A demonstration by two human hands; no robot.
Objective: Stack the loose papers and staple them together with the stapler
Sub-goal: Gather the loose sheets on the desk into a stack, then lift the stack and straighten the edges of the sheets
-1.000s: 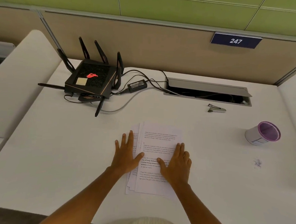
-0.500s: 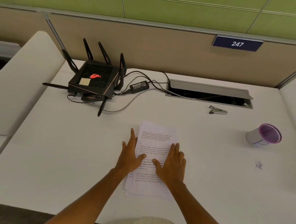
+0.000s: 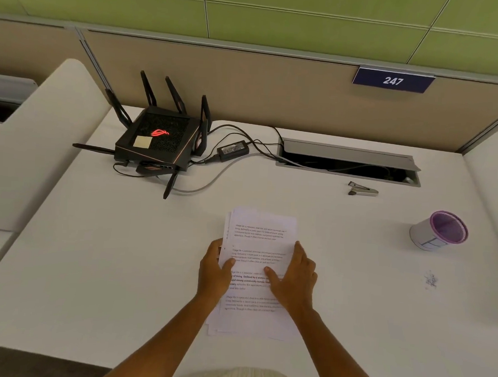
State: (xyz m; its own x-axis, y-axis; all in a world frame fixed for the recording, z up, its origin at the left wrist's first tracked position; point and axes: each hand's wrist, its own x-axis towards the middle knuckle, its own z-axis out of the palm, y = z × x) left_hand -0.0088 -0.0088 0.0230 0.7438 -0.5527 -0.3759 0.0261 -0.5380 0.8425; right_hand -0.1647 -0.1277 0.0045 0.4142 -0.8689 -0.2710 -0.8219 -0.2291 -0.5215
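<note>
L hand [image 3: 215,270], R hand [image 3: 294,281] now off top to papers' [image 3: 260,238] side edges, both gripping.

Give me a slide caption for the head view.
The left hand and right hand hold the loose papers by their side edges, thumbs on top; stapler lies untouched near the cable hatch.

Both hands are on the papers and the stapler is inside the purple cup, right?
Not quite. The head view shows the stapler lying on the desk near the cable slot, well apart from the purple cup. The left hand and right hand are both on the papers.
</note>
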